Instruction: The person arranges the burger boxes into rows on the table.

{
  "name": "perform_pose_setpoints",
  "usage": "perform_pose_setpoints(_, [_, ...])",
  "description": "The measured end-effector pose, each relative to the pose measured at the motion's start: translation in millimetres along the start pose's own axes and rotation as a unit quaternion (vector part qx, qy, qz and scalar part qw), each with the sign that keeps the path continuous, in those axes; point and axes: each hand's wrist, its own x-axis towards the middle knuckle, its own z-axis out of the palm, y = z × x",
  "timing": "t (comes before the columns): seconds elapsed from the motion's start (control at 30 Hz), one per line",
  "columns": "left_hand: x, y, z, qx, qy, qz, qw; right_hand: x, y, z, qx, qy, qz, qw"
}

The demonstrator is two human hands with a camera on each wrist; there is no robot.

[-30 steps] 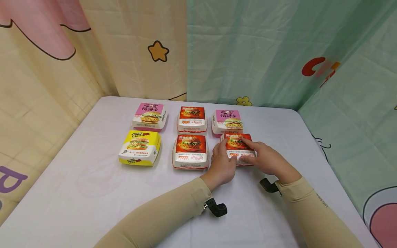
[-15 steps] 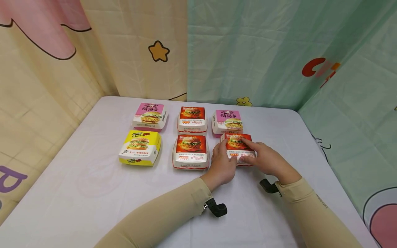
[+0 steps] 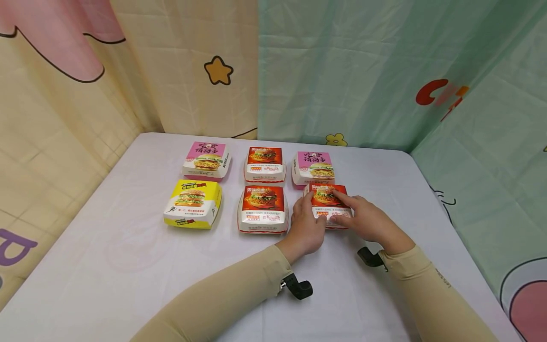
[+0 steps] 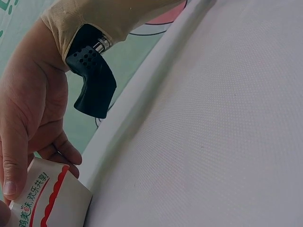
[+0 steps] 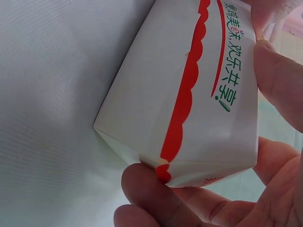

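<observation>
Both hands are on a red-and-white burger box (image 3: 331, 209) at the right end of the near row, its lid closed and a burger printed on top. My left hand (image 3: 304, 232) grips its left side, thumb at the near edge of the lid. From the right, my right hand (image 3: 369, 221) holds it with the thumb on the near part of the lid. In the right wrist view, fingers curl around a corner of the box (image 5: 208, 118). The left wrist view has the box (image 4: 61, 198) low in the left corner, partly hidden by the left thumb.
Left of the held box stands another red-and-white box (image 3: 262, 211), then a yellow one (image 3: 192, 204). Behind are a pink box (image 3: 207, 159), a red-and-white box (image 3: 265, 164) and a pink box (image 3: 314, 166) close behind the held one. A white cloth covers the table (image 3: 128, 285); curtains (image 3: 333, 71) surround it.
</observation>
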Motion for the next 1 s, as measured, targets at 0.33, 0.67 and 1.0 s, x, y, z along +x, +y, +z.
perform_pose_setpoints(0.33, [0.2,-0.8,-0.1,0.002,-0.001,0.004,1.0000,0.1,0.1,0.9,0.003,0.002,0.000,1.000])
perform_pose_setpoints(0.67, [-1.1,-2.8,-1.5,0.008,0.003,0.015,0.9999,-0.2,1.2,2.6,0.015,0.005,0.000,1.000])
perform_pose_setpoints(1.0, [-1.5,-2.0,-1.6,0.011,0.006,0.015,0.9998,-0.8,0.9,3.1,0.018,0.006,0.000,1.000])
